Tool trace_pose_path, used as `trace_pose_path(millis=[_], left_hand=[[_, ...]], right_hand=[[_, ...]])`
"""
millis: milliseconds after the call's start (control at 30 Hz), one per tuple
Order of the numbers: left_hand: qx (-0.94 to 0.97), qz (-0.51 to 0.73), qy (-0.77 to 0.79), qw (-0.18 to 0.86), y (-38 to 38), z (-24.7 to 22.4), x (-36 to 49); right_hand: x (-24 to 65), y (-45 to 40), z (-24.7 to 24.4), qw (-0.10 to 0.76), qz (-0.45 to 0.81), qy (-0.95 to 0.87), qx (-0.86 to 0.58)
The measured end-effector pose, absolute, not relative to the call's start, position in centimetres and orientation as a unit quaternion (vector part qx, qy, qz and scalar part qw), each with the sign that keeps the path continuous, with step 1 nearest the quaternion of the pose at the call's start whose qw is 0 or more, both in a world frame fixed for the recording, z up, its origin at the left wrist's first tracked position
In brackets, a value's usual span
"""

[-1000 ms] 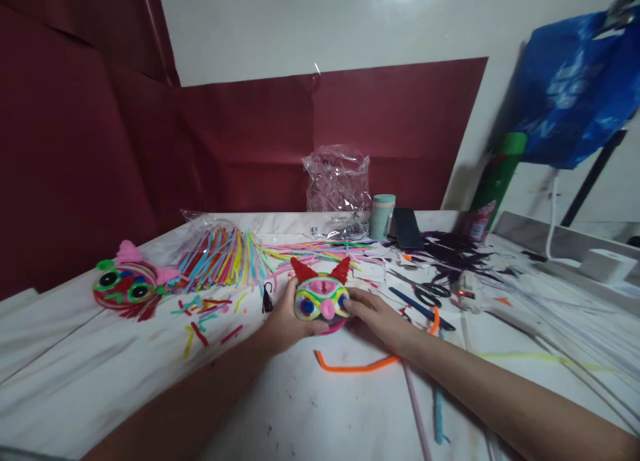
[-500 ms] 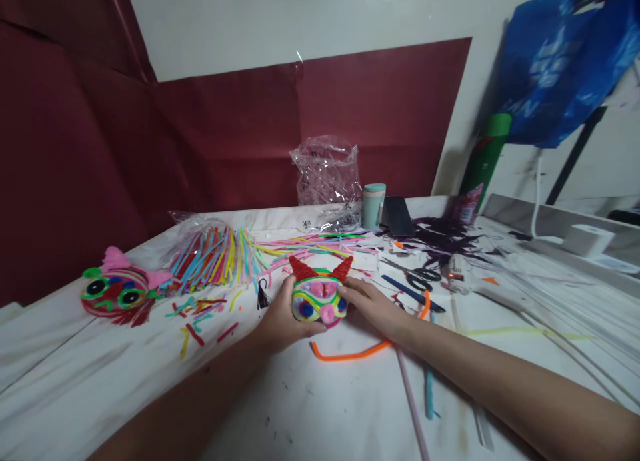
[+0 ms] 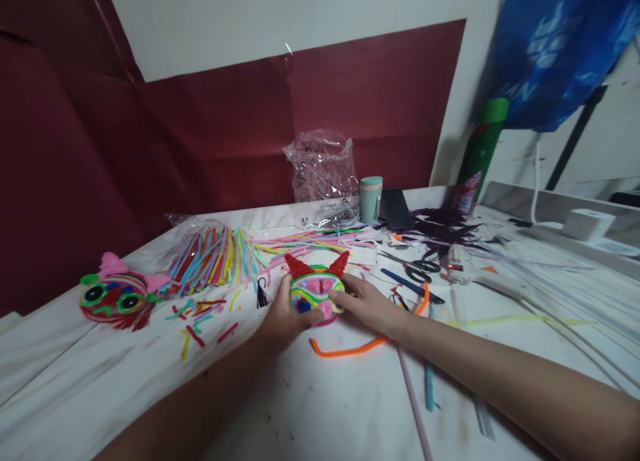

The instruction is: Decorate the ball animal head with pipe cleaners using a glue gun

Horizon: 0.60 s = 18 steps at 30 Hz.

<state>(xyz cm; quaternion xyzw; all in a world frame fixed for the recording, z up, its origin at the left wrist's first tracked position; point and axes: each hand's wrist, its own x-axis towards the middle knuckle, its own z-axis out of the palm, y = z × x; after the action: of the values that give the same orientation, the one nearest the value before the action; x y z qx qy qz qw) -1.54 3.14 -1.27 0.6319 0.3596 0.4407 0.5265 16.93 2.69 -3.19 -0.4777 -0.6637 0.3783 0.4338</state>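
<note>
The left hand (image 3: 289, 312) and right hand (image 3: 367, 303) curl around opposite sides of a round, multicoloured fuzzy mask with red pointed ears (image 3: 317, 289), above the middle of the white marbled desk (image 3: 240, 394). A bent, bright orange fuzzy stem (image 3: 345, 351) lies nearer the desk's front edge than black-handled scissors (image 3: 421, 269).

The round fuzzy craft face (image 3: 317, 289) is banded yellow, green and pink, with ridged red pointed ears (image 3: 298, 265); the bent fuzzy stem (image 3: 345, 350) is orange.
</note>
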Motion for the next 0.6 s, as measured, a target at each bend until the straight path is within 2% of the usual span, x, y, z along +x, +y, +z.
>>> trace_pose_path(millis=[133, 267, 600], left_hand=[[0.613, 0.454, 0.405, 0.503, 2.7, -0.7, -1.0], [0.582, 0.465, 0.429, 0.511, 3.0, -0.9, -0.9], [0.567, 0.462, 0.402, 0.55, 3.9, -1.6, -1.7]], right_hand=[[16.8, 2.5, -2.9, 0.429, 0.368, -0.669, -0.483], [17.0, 2.8, -3.2, 0.452, 0.418, -0.64, -0.46], [17.1, 3.1, -3.0, 0.477, 0.499, -0.588, -0.422]])
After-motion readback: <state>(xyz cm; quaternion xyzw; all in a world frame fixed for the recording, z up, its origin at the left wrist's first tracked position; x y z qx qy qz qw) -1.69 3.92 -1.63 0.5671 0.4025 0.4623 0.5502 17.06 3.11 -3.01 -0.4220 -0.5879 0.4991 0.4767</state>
